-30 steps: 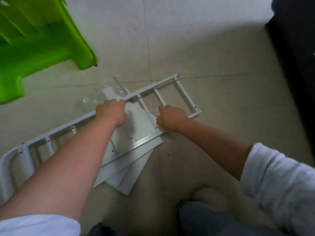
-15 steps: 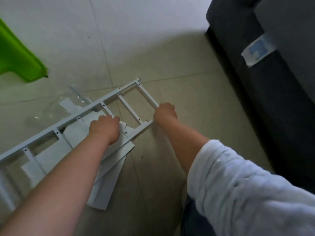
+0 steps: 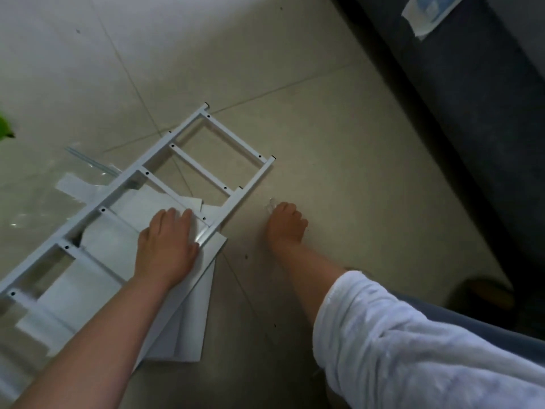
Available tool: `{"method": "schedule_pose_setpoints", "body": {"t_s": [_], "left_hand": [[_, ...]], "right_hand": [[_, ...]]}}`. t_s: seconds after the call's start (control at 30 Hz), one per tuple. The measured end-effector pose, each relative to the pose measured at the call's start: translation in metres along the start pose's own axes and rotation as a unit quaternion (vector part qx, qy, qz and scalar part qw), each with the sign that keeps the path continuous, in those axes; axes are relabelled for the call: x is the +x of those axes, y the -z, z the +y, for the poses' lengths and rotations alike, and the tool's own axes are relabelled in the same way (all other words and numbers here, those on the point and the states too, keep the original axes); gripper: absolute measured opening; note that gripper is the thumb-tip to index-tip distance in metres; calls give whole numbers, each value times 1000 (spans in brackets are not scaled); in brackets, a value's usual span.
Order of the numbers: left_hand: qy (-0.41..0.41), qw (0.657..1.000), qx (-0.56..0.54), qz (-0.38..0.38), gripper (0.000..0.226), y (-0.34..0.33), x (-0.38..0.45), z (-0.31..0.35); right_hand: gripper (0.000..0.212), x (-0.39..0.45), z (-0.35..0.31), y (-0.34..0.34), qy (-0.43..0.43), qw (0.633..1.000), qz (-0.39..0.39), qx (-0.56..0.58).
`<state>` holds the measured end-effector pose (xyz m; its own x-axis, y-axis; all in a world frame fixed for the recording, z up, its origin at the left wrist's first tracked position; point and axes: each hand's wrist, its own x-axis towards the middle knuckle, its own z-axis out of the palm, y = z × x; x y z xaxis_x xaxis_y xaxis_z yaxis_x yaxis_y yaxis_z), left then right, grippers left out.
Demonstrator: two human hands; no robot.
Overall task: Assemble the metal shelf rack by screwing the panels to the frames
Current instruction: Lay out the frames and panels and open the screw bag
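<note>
A white ladder-like metal frame [image 3: 236, 137] lies slanted on the tiled floor, partly over a stack of white shelf panels [image 3: 188, 329]. My left hand [image 3: 168, 246] rests flat on the top panel, its fingers reaching a cross bar of the frame near the right rail. My right hand [image 3: 284, 228] is on the bare floor just right of the frame, apart from it. Its fingers are curled and a small clear plastic bag [image 3: 270, 203] sticks out at the fingertips. What the bag holds is too small to tell.
A dark sofa [image 3: 472, 113] with a white label [image 3: 427, 10] runs along the right side. Clear plastic wrapping [image 3: 26, 199] lies left of the frame. A sliver of a green stool [image 3: 6, 129] shows at the left edge, and a dark shoe-like object [image 3: 483, 299] sits by my knee.
My right hand left the frame's end and moved onto the floor to its right. My left hand slid down to the panel. The view swung right, towards the sofa.
</note>
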<state>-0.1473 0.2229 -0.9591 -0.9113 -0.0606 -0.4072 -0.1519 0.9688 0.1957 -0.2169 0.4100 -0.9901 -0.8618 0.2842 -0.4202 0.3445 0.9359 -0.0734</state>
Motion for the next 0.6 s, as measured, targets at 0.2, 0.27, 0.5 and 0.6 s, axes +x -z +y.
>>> {"method": "schedule_pose_setpoints", "body": {"t_s": [0.2, 0.27, 0.5, 0.6], "left_hand": [[-26, 999, 13, 14, 58, -7, 6, 6], [-23, 1000, 13, 15, 63, -5, 6, 7], [-121, 989, 76, -40, 72, 4, -17, -19], [-79, 994, 45, -65, 72, 2, -28, -29]], "right_hand": [[34, 5, 15, -18, 63, 996, 33, -45], [33, -1, 12, -13, 61, 995, 8, -73], [42, -1, -33, 41, 40, 999, -8, -31], [44, -5, -66, 71, 180, 978, 57, -86]]}}
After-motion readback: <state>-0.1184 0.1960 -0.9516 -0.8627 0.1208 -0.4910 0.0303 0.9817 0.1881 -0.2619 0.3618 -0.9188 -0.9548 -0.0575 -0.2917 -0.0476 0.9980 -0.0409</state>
